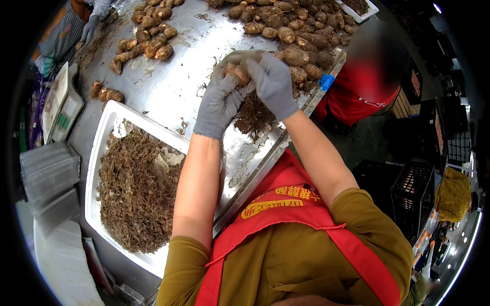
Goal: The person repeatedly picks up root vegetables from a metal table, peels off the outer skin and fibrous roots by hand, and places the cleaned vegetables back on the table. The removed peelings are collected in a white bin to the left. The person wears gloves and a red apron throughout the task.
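Note:
My left hand point(220, 101), in a grey dotted work glove, is closed around a brown taro corm point(238, 73) above the metal table point(183, 67). My right hand point(273, 86), gloved the same way, bends over the corm's right side. Its fingers are blurred and partly hidden, so their grip is unclear. A heap of dark root fibres point(253, 116) lies below both hands. Beyond my right hand spreads a large pile of hairy taro corms point(294, 36). Cleaner corms point(151, 44) form a group at the upper left.
A white foam box point(126, 111) full of fibrous scraps point(138, 195) stands by my left forearm. To its left are a weighing scale point(61, 107) and stacked clear plastic trays point(49, 168). A co-worker in red point(340, 95) is beyond the table edge; another gloved hand point(90, 28) works at upper left.

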